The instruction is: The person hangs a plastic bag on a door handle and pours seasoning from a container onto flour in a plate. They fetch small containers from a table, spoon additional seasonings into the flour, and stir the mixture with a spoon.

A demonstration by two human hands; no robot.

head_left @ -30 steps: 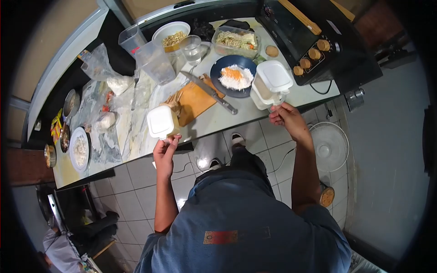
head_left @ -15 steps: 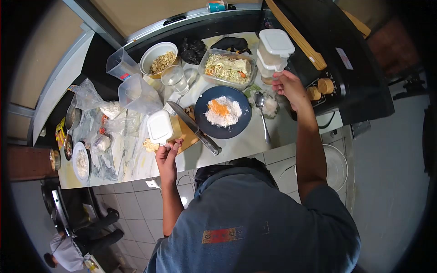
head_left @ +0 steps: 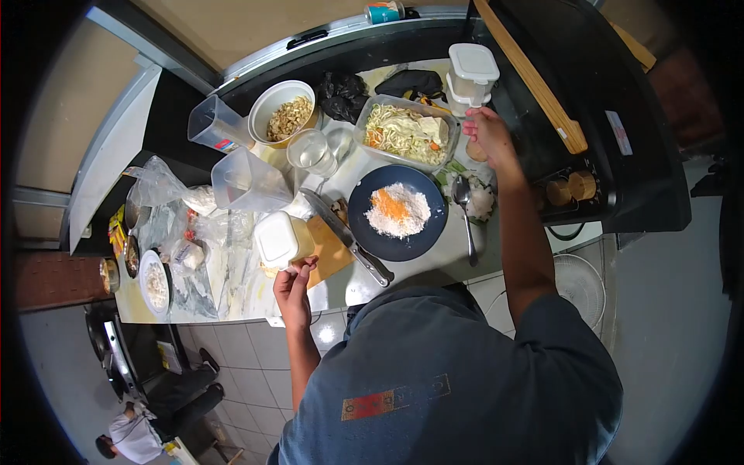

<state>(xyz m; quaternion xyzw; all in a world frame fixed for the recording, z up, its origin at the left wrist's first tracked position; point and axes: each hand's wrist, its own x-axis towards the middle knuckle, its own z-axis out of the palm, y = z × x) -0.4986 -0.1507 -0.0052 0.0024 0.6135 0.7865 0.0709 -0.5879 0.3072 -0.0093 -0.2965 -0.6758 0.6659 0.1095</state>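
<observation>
My left hand (head_left: 294, 291) is closed on a small white-lidded container (head_left: 284, 239), above the front of an orange cutting board (head_left: 332, 252). My right hand (head_left: 488, 136) reaches to the back of the table, its fingers at the lower edge of stacked white-lidded containers (head_left: 472, 71) beside the black oven. Between my arms, a dark plate (head_left: 397, 246) holds white powder with an orange heap (head_left: 390, 204). A knife (head_left: 347, 242) lies on the board's edge, left of the plate. To the plate's right is a spoon (head_left: 467, 223).
Shredded vegetables fill a clear box (head_left: 404, 132). Near it are a bowl (head_left: 279, 112), a glass (head_left: 314, 154), plastic containers (head_left: 246, 182) and bags (head_left: 159, 186). The black oven (head_left: 612, 155) stands right. Another person (head_left: 136, 430) is at the lower left.
My right hand has carried the stacked containers from beside the dark plate to the back, near the oven. My left hand still holds its container. The camera view has shifted.
</observation>
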